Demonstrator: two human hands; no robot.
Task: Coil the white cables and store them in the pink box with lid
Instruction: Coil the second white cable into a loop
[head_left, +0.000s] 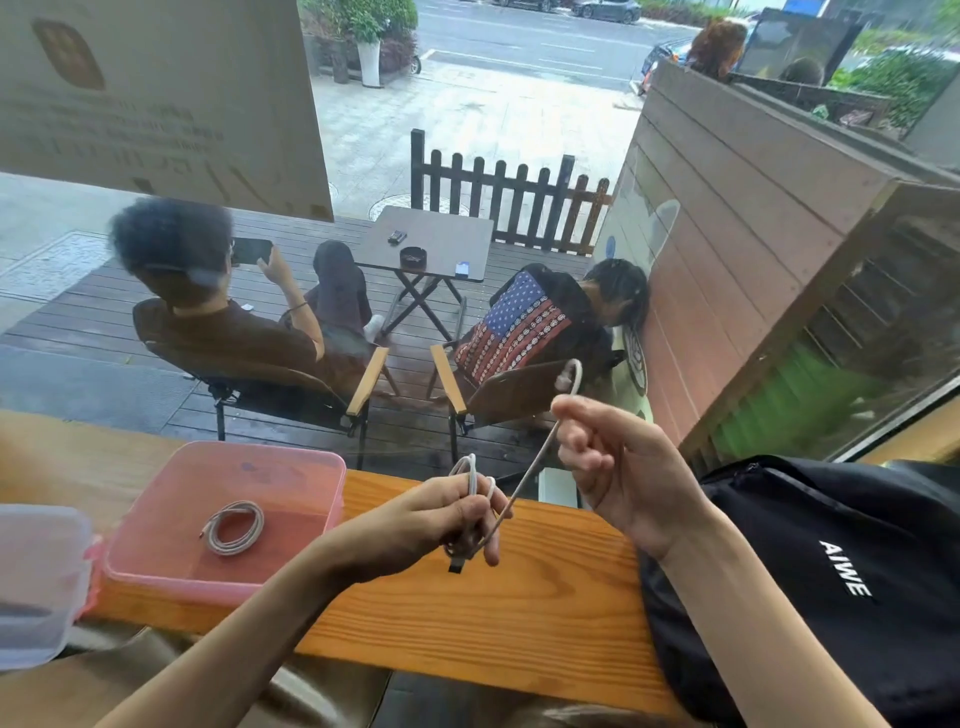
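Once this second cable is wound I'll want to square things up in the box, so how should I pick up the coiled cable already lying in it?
Pinch the coiled cable across its bundled loops on the right-hand arc, coming straight down from above. It lies flat on the floor of the open pink box, whose walls block a sideways approach. Gripping all loops together probably keeps them from springing apart; avoid the loose plug end at the left.

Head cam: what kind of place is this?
Likely a café window counter: a wooden counter set against glass, a deck outside with people in folding chairs round a small table with an ashtray, and a street beyond.
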